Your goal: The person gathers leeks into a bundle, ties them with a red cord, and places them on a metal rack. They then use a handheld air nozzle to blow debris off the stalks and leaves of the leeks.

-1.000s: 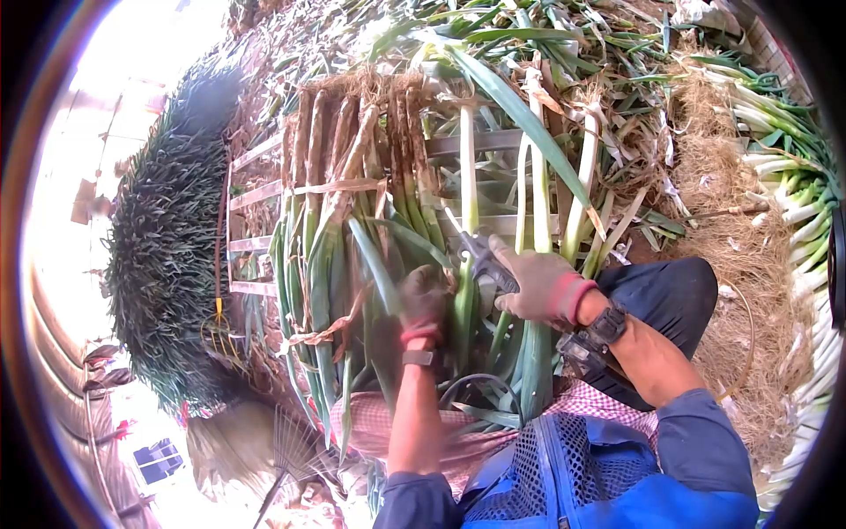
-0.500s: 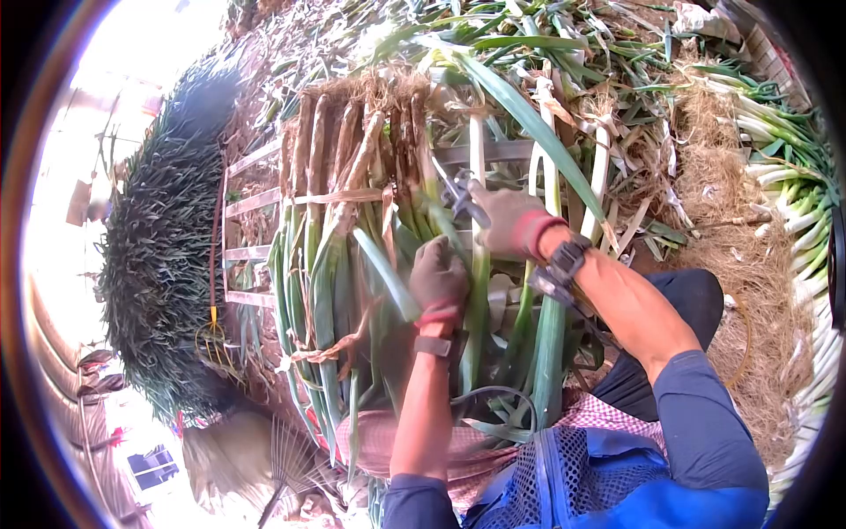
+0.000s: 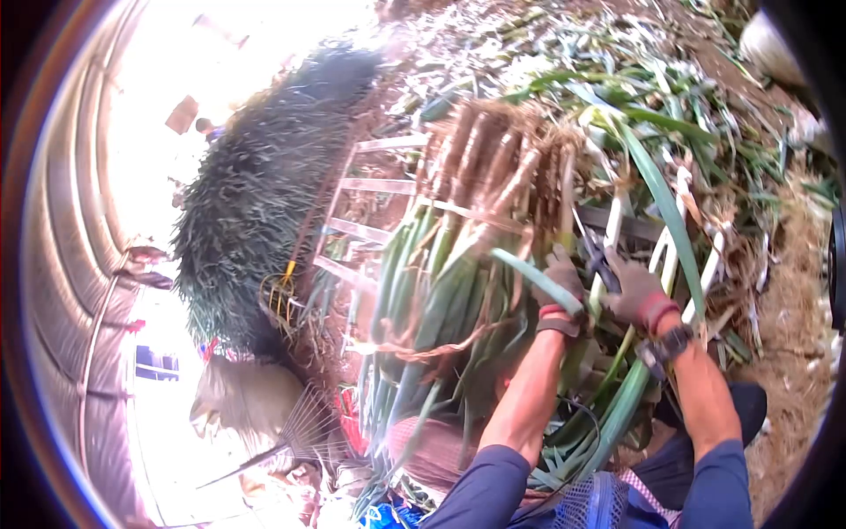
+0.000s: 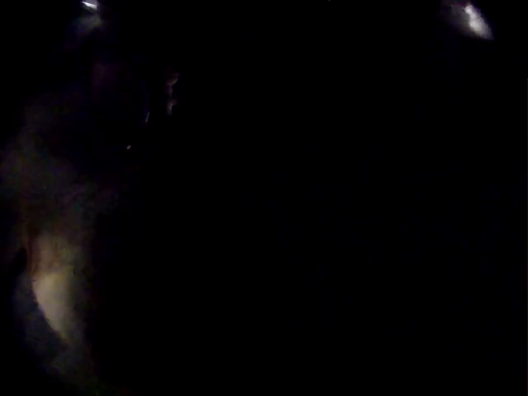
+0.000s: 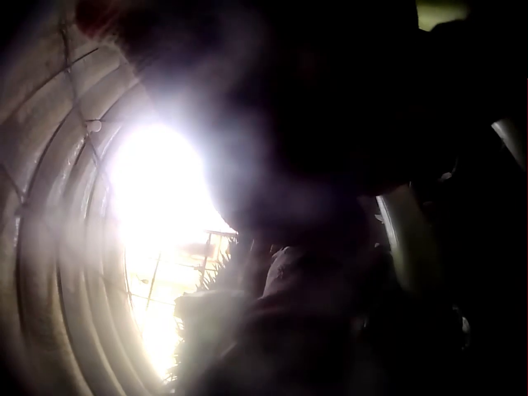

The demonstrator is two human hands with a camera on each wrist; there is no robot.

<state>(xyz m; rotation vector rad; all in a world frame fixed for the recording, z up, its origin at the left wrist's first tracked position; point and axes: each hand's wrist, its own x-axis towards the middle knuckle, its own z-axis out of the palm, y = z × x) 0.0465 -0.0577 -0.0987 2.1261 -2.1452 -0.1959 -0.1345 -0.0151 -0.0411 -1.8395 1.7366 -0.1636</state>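
Note:
A thick bundle of long green onions [image 3: 432, 291], brown roots at its far end, lies in front of me, tied with a pale band [image 3: 467, 212]. My gloved left hand [image 3: 564, 275] is at the bundle's right side, among the leaves; whether its fingers grip a leaf I cannot tell. My gloved right hand [image 3: 636, 295] holds dark-handled shears [image 3: 597, 261], their thin blade pointing away along the bundle's right edge. Beside them lie several loose, white-stemmed onions [image 3: 614, 216]. A cut green leaf [image 3: 545, 284] overlaps my left wrist. The left wrist view is nearly black; glare and shadow fill the right wrist view.
Slats of a rack [image 3: 361, 231] stick out left of the bundle. Further left stands a big dark-green pile of onions [image 3: 256, 203], with a yellow hand rake [image 3: 280, 300] near it. A fan rake [image 3: 304, 432] lies lower left. Leaf scraps [image 3: 546, 53] cover the ground beyond.
The head view has swung left, shifting everything rightward. My right hand has carried the shears from over the loose onions to the bundle's right edge, and my left hand has moved forward beside it.

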